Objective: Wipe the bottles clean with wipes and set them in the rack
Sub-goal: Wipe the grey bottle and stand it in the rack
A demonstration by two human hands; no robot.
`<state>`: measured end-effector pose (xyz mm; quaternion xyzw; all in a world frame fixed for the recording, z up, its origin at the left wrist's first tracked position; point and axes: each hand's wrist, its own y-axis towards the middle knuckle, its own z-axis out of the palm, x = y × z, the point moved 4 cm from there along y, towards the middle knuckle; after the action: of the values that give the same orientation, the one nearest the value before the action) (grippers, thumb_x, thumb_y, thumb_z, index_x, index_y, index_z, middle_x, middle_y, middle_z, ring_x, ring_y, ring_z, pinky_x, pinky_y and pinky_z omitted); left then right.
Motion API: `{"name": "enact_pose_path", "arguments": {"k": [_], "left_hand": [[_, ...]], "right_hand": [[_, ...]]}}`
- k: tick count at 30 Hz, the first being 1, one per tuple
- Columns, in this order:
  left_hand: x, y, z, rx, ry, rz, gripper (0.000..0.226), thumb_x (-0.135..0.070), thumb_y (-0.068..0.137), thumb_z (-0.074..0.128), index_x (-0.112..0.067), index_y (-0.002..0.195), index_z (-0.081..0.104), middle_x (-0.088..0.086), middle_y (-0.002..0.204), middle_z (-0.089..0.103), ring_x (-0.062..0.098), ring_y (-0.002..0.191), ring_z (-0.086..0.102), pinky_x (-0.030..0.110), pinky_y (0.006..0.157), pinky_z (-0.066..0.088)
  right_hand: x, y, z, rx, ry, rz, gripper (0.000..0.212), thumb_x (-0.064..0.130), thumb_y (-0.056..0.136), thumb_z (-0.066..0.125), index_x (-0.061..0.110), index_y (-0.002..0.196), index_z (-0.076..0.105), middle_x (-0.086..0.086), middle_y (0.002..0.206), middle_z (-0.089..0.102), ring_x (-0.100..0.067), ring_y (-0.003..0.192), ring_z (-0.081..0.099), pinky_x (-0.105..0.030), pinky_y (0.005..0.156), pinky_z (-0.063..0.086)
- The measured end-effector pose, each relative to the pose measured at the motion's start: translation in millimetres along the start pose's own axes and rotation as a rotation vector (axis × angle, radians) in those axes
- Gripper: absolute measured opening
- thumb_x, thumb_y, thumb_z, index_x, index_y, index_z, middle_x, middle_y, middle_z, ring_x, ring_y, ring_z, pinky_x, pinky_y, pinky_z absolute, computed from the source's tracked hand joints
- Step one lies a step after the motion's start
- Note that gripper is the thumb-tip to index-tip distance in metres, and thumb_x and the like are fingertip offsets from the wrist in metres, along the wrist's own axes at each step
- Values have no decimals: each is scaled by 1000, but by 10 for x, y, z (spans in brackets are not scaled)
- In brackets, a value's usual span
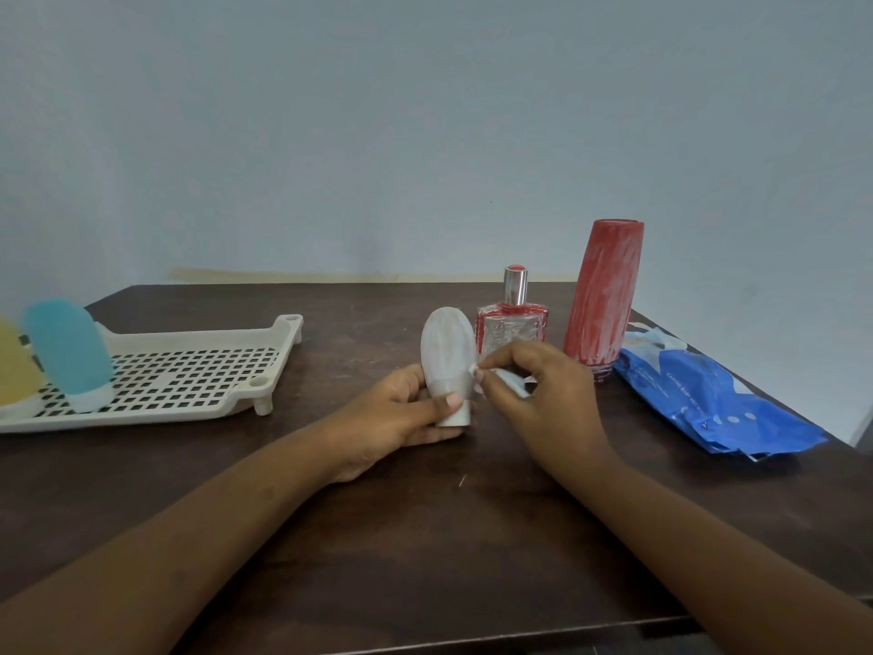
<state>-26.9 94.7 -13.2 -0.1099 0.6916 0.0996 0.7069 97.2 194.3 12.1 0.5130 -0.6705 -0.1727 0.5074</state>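
1. A dark brown table [425, 536] carries everything; its far edge meets a pale blue wall.
2. A cream slotted rack [198, 340] lies by the table's left edge, reaching toward the far left corner.
3. A blue pack of wipes [708, 404] lies flat along the right edge.
4. A tall red bottle [602, 295], streaked with white, stands cap-down near the far right corner, just beside the pack.
5. A blue bottle [68, 352] stands cap-down in the rack at its left end, with a yellow bottle [14, 366] beside it, cut off by the frame.
6. The left hand [392, 418] curls round the lower part of a white bottle [446, 356], thumb across the front near the cap.
7. The right hand [543, 394] pinches a small white wipe [512, 382] between thumb and fingertips, against the white bottle's right side.
8. The white bottle is held upright, cap down, over the middle of the table, well apart from the rack.
9. A square glass perfume bottle [512, 323], smeared red, stands behind the right hand near the far edge.
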Motion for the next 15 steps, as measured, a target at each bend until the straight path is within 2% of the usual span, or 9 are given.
{"name": "enact_pose_path", "arguments": {"k": [4, 8, 13, 15], "left_hand": [[5, -3, 4, 8, 17, 5, 52, -21, 81, 64, -13, 131, 49, 9, 115, 68, 18, 106, 67, 27, 86, 55], [7, 11, 11, 13, 36, 13, 44, -22, 84, 63, -14, 126, 52, 4, 111, 70, 15, 105, 67, 27, 85, 56], [26, 38, -2, -8, 47, -12, 43, -18, 87, 62, -13, 129, 50, 13, 118, 65, 17, 103, 67, 26, 81, 57], [24, 27, -1, 4, 53, -3, 44, -20, 86, 62, -14, 128, 51, 13, 118, 65, 18, 104, 67, 25, 80, 56]], "right_hand": [[26, -9, 6, -7, -1, -19, 7, 9, 81, 71, 16, 82, 70, 9, 80, 65, -3, 78, 59, -9, 64, 42], [99, -44, 44, 42, -33, -99, 7, 11, 80, 71, 15, 85, 71, 11, 83, 65, 0, 83, 58, -7, 67, 41], [-49, 24, 12, -7, -18, 16, 7, 11, 82, 70, 17, 84, 70, 10, 82, 65, -3, 80, 59, -10, 66, 44], [-24, 11, 18, -9, -21, 10, 8, 11, 82, 70, 18, 85, 70, 11, 83, 65, -2, 81, 59, -9, 67, 43]]}}
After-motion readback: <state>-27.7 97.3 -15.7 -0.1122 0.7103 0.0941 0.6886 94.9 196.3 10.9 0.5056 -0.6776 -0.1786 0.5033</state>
